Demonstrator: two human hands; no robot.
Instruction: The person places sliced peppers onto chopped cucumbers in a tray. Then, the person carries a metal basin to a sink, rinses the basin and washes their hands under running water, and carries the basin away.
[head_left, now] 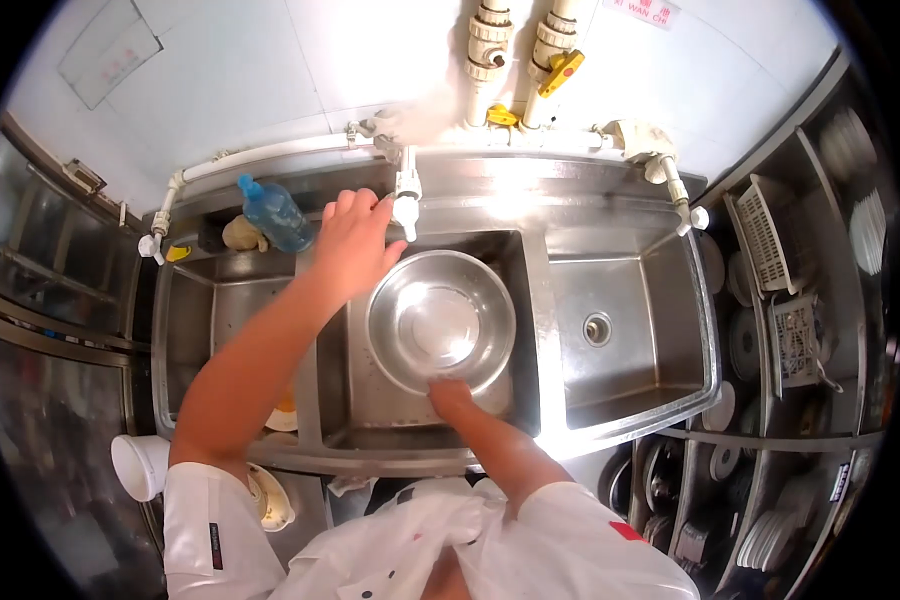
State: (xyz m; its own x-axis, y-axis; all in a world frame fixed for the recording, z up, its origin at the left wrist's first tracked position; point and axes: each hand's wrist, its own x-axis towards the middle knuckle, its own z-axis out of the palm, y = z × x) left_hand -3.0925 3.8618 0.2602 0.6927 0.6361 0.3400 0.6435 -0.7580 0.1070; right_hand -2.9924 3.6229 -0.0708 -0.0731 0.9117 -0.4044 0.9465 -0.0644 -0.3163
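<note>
A round metal basin (385, 345) sits in the middle compartment of the steel sink (425, 462), with what looks like water in it. At its near rim, my right hand (450, 398) is closed on the edge, fingers partly hidden. My left hand (355, 245) reaches over the back left of that compartment, fingers apart, right beside the white tap (407, 205). Whether it touches the tap I cannot tell. Just left of this hand stands a blue bottle (278, 218) on the sink's back ledge.
To the right lies another sink compartment (610, 370) with a drain. A rack (770, 410) at the right holds plates and plastic baskets (765, 235). At the lower left are a white bucket (142, 467) and a bowl (273, 500). Pipes with yellow-handled valves (560, 73) run along the wall.
</note>
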